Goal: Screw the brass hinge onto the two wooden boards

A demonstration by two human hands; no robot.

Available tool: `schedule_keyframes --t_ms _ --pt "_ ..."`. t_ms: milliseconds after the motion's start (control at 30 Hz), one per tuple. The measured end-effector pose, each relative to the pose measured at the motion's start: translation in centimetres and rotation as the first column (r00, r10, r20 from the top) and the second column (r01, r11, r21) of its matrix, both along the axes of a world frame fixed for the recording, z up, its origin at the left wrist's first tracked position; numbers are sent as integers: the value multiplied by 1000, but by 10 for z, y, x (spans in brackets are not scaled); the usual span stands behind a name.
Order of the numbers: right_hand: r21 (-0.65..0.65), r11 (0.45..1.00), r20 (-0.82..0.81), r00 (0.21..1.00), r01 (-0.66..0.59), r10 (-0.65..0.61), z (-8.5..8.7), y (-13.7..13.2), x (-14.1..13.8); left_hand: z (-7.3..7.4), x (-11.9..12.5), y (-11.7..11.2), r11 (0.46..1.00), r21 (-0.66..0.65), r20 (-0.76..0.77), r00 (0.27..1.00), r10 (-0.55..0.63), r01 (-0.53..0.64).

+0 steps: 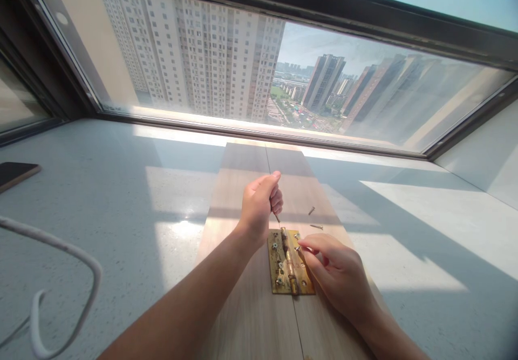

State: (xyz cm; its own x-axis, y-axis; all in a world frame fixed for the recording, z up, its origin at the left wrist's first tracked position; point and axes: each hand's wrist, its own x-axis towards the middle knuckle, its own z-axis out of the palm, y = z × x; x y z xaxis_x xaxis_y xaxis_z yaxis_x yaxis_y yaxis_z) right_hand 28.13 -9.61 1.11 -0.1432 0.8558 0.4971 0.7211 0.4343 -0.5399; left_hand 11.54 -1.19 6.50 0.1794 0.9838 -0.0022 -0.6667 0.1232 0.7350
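A tarnished brass hinge (276, 265) lies flat across the seam of two pale wooden boards (243, 171). Several screws sit in its left leaf, while the lower holes of the right leaf show no screws. My left hand (261, 206) is closed in a fist around a screwdriver (277, 217); its handle is hidden and its thin shaft points down toward the hinge's top end. With thumb and forefinger, my right hand (340, 268) pinches a screw (298, 248) at the right leaf. Two loose screws, one (311, 210) above the other (316, 226), lie on the right board.
The boards rest on a speckled white sill (121, 187) below a dark-framed window (243, 133). At the left edge are a phone-like dark slab (18, 174) and a looped white cable (95, 273). Tall buildings stand outside the glass.
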Motion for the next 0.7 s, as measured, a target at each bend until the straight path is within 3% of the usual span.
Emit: schedule_keyframes --t_ms 233,433,700 --pt "28 999 28 999 -35 34 3 2 -1 1 0 0 1000 1 2 1000 3 -3" --pt "-91 995 1 999 -40 41 6 2 -1 2 0 -1 1000 0 -6 1000 10 -10" --pt "-78 993 -11 996 -85 84 4 2 0 2 -1 -1 1000 3 -7 1000 3 -3"
